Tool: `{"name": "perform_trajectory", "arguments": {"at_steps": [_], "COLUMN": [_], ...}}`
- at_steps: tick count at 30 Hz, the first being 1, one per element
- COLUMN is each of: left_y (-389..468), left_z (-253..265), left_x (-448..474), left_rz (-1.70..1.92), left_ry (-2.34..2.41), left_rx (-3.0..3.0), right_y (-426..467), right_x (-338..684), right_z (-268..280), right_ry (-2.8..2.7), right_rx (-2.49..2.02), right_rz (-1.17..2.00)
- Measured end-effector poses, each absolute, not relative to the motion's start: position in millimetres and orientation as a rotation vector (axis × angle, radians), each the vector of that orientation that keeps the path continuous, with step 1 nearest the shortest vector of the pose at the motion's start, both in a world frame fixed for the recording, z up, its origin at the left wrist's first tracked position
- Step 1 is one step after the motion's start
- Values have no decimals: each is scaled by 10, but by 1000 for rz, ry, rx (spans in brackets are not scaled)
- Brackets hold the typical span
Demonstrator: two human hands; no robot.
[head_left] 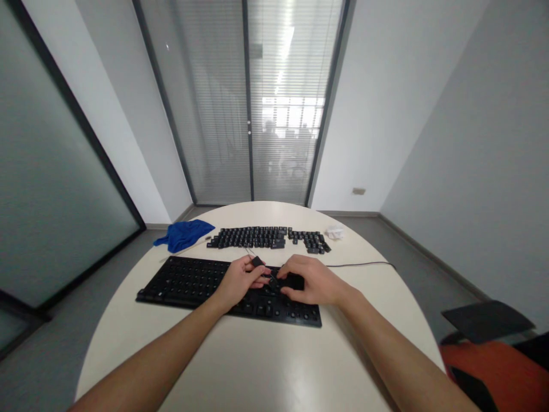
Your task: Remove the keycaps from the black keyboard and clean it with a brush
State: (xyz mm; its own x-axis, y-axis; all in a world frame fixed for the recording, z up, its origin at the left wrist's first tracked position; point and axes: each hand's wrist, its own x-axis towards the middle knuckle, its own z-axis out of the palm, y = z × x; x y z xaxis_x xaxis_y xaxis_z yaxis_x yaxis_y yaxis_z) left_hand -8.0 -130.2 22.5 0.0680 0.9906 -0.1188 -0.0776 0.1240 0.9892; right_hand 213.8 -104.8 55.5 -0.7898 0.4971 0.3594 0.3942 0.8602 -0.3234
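"What's the left hand (238, 281) doing?"
"It's closed, pinching a small black piece (257, 261) in its fingers, above the keyboard (184, 280)."
"And the right hand (316, 280)?"
"Half curled over the keyboard's right part, thumb and forefinger apart. Whether it grips anything, I can't tell."
"Where's the keyboard?"
"Flat on the counter (274, 366), under both hands."
"Beyond it?"
"Rows of loose black keycaps (253, 237), a blue cloth (189, 234) to their left, something white and crumpled (335, 232) to their right."

Black keyboard base (184, 280), black keycaps (249, 237), plain blue cloth (189, 234), cream table (240, 366), orange-red chair seat (493, 369)
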Motion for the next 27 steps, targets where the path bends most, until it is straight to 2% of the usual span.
{"name": "perform_trajectory", "arguments": {"at_steps": [13, 20, 27], "left_y": [-1288, -1307, -1328], "left_z": [128, 168, 253], "left_x": [-63, -37, 5], "left_rz": [1111, 1113, 1088], "left_ry": [1133, 1172, 1233], "left_rx": [1130, 1101, 1087], "right_y": [-1077, -1021, -664], "right_x": [1959, 1999, 2306], "right_z": [418, 395, 257], "right_ry": [-2656, -2443, -2282], "right_rx": [-644, -800, -1152], "right_rz": [118, 298, -47]}}
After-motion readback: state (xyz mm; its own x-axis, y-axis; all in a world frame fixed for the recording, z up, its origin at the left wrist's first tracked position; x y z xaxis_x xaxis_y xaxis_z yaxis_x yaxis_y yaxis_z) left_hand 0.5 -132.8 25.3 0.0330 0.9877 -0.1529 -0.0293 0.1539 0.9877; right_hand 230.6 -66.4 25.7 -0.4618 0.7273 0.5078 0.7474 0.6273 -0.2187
